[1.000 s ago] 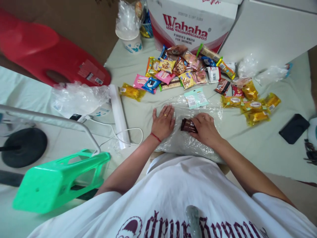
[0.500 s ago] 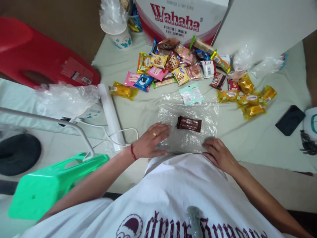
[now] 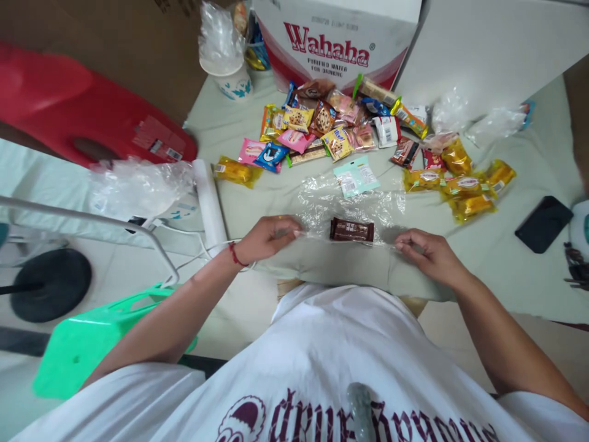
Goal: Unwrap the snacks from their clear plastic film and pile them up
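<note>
A sheet of clear plastic film [image 3: 317, 199] lies on the cloth-covered table, its near edge lifted and drawn toward the middle. Dark brown wrapped snack bars [image 3: 352, 231] rest on the film, close behind that raised edge. My left hand [image 3: 271, 236] pinches the near left corner of the film between thumb and fingers. At the near right corner, my right hand [image 3: 426, 252] grips the film the same way. A pale green snack packet [image 3: 356, 177] touches the far edge of the film.
Several colourful snack packets [image 3: 322, 123] are heaped before a Wahaba-style water carton [image 3: 340, 43] printed "Wahaha". Yellow packets [image 3: 467, 184] and a black phone [image 3: 543, 224] lie to the right. Leftward are a white roll [image 3: 209, 209], a red jug [image 3: 92, 110] and a green stool [image 3: 92, 350].
Both hands have gone from lying near the film's close corners to pinching them. The near edge has come up and moved away from my body, toward the brown bars.
</note>
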Tool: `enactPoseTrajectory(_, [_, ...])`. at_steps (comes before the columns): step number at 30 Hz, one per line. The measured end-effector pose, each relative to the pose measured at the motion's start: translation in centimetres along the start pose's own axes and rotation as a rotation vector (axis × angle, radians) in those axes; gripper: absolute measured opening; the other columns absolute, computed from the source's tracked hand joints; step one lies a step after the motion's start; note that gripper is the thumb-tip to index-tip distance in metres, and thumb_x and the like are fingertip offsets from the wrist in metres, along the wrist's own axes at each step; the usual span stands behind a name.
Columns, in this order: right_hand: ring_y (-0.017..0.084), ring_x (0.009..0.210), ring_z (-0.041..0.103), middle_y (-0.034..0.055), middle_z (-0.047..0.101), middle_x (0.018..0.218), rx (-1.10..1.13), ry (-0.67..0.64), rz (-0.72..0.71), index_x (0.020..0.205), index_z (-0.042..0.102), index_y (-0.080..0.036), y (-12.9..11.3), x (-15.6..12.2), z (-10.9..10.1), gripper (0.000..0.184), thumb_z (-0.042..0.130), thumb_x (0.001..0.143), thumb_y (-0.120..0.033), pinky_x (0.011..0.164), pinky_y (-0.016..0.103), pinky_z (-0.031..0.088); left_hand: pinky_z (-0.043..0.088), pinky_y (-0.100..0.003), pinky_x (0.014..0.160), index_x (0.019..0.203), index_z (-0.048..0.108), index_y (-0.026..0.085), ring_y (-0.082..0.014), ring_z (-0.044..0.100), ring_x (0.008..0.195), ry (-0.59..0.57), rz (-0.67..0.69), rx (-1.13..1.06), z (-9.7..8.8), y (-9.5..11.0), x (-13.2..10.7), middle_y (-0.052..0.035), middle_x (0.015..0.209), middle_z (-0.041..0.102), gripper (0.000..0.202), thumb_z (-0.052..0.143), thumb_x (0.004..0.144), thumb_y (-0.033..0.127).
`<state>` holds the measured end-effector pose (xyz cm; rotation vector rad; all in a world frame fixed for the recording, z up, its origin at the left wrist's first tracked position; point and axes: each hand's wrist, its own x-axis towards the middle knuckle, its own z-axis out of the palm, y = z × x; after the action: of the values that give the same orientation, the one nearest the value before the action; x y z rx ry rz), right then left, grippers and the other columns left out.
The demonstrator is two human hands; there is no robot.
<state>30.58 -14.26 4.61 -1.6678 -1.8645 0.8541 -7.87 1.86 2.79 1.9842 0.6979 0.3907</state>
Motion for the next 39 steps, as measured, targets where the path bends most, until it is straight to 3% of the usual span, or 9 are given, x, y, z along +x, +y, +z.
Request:
enactPoseTrajectory(7, [0.015,0.060,0.055,0.0005,0.066,0.071,0.012,-0.049,0.296,0.090,0.070,-0.020,2.2,3.4,0.1,0.032,0.054,0.095,-0.047,0.058,0.026,0.040,0.047,-0.029,0.066,0.077,0.063,0.019,-0.0160,0.053,0.067,0.228,-0.289,0.066,0.6,-2.5,5.2,-0.0014,0.070,0.062,0.029,0.059,0.088,0.045])
enactPoseTrajectory(11, [0.020,0.071,0.060,0.0054,0.070,0.083,-0.325,-0.018,0.323,0.091,0.072,-0.021,2.9,4.1,-0.5,0.025,0.053,0.092,-0.038,0.064,0.030,0.041,0.051,-0.042,0.087,0.087,0.065,0.020,-0.0237,0.056,0.087,0.436,-0.288,0.352,0.7,-3.3,5.7,-0.0068,0.090,0.061,0.015,0.066,0.080,0.033])
enactPoseTrajectory(14, [0.027,0.089,0.062,0.0115,0.070,0.097,-0.502,0.120,0.236,0.102,0.073,-0.020,2.6,5.7,-1.5,0.029,0.051,0.095,-0.037,0.077,0.036,0.047,0.045,-0.053,0.100,0.092,0.066,0.021,-0.0320,0.054,0.104,0.692,-0.278,0.472,0.1,-2.1,4.8,-0.0117,0.100,0.058,0.011,0.066,0.082,0.027])
enactPoseTrajectory(18, [0.033,0.112,0.057,0.0173,0.067,0.119,-0.522,0.155,0.046,0.125,0.066,-0.015,1.5,10.2,-1.4,0.040,0.047,0.100,-0.038,0.100,0.044,0.046,0.043,-0.051,0.098,0.095,0.069,0.023,-0.0304,0.054,0.105,0.892,-0.107,0.546,0.9,1.8,3.1,-0.0107,0.100,0.062,0.016,0.054,0.092,0.018])
enactPoseTrajectory(22, [0.035,0.117,0.055,0.0185,0.065,0.128,-0.567,0.010,0.057,0.141,0.057,-0.014,0.0,14.7,0.6,0.051,0.049,0.101,-0.045,0.101,0.044,0.045,0.046,-0.043,0.088,0.105,0.073,0.024,-0.0244,0.056,0.096,0.607,0.148,0.558,5.2,5.4,2.8,-0.0085,0.102,0.068,0.029,0.049,0.093,0.014])
enactPoseTrajectory(27, [0.032,0.098,0.063,0.0162,0.072,0.113,-0.613,-0.100,0.284,0.143,0.055,-0.015,-0.6,17.6,1.8,0.064,0.069,0.088,-0.045,0.080,0.036,0.046,0.044,-0.043,0.081,0.128,0.071,0.024,-0.0272,0.055,0.095,0.202,-0.016,0.671,10.2,5.9,4.7,-0.0119,0.100,0.068,0.036,0.050,0.099,0.026])
enactPoseTrajectory(30, [0.023,0.077,0.062,0.0074,0.073,0.088,-0.466,-0.134,0.297,0.124,0.069,-0.017,0.0,18.2,1.1,0.041,0.067,0.086,-0.033,0.070,0.031,0.042,0.043,-0.044,0.082,0.137,0.067,0.027,-0.0298,0.056,0.102,0.094,-0.124,0.701,10.9,5.4,5.3,-0.0134,0.103,0.068,0.041,0.047,0.102,0.025])
enactPoseTrajectory(34, [0.022,0.078,0.059,0.0059,0.068,0.081,-0.303,-0.075,0.067,0.093,0.079,-0.019,0.5,17.4,0.0,0.022,0.064,0.088,-0.034,0.077,0.033,0.044,0.043,-0.045,0.086,0.143,0.063,0.027,-0.0308,0.057,0.108,0.040,-0.153,0.690,10.9,5.3,5.3,-0.0144,0.105,0.070,0.044,0.045,0.103,0.024])
enactPoseTrajectory(39, [0.030,0.112,0.055,0.0123,0.068,0.118,-0.357,0.000,-0.325,0.098,0.076,-0.022,-0.9,14.3,-0.6,0.022,0.055,0.097,-0.031,0.097,0.045,0.043,0.044,-0.044,0.089,0.146,0.060,0.026,-0.0300,0.060,0.111,0.029,-0.159,0.691,11.2,5.1,5.0,-0.0133,0.104,0.074,0.045,0.045,0.103,0.023])
